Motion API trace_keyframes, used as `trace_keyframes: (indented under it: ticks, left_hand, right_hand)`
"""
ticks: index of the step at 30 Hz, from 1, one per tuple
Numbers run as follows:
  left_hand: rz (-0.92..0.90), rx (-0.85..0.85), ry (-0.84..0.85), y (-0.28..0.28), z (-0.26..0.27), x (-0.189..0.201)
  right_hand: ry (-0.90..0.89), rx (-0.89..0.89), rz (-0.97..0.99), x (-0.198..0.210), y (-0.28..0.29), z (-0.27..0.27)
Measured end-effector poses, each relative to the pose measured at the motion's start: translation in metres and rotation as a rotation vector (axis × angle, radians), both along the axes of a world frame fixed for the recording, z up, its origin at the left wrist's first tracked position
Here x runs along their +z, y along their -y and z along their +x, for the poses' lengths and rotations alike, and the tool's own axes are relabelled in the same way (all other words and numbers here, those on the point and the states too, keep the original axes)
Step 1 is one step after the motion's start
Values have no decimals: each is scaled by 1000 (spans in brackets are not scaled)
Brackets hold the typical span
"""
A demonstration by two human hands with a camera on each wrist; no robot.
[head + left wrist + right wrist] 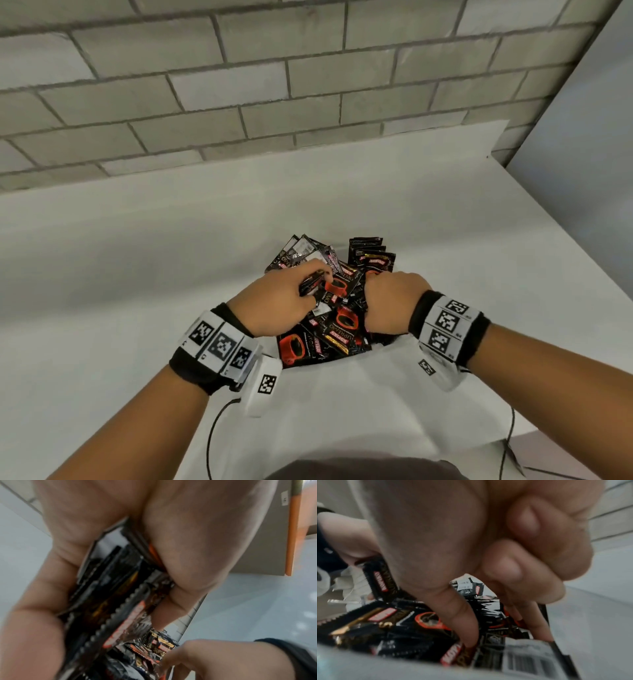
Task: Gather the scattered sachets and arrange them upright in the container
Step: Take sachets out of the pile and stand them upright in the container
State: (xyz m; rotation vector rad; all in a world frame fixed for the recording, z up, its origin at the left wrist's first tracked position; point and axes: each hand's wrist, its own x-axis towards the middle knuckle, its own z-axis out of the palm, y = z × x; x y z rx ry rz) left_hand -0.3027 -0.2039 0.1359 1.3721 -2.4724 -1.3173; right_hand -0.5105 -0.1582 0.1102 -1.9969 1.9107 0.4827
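Note:
A heap of black sachets [337, 325] with red cups printed on them lies on the white table [137, 260], close to my body. My left hand [317, 286] is over the heap's left side and grips a bundle of sachets [109, 588] edge-on between thumb and fingers. My right hand [371, 284] is curled at the heap's right side. In the right wrist view its thumb and forefinger [505, 635] dig down on either side of a few sachets [489, 616], while the other fingers are folded in. A neater row of sachets [371, 255] stands at the back right. I cannot make out a container.
A grey block wall [239, 85] runs along the table's far edge. The table's right edge [561, 240] drops to the floor. My white shirt [342, 411] hides the heap's near side, and thin black cables [212, 431] hang from both wrist units.

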Motion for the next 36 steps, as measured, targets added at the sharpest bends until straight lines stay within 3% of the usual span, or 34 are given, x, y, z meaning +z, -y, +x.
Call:
trace_keyframes:
  ticks: [6,16,29,32,36]
  left_hand:
    - [42,43,-9,2,1,-1]
    - [78,78,1,3,4,6]
    - [109,90,-38,4,7,5]
    - [138,127,-120,2,7,13]
    - [285,276,-437,1,7,18]
  right_hand:
    - [-18,-43,50,1,4,-1]
    - [113,-194,104,3,10,-10]
    - [336,-319,-69,48,4,-70]
    - [423,-311,-109,65,0,-80]
    - [793,-289,-146,85,-5,-73]
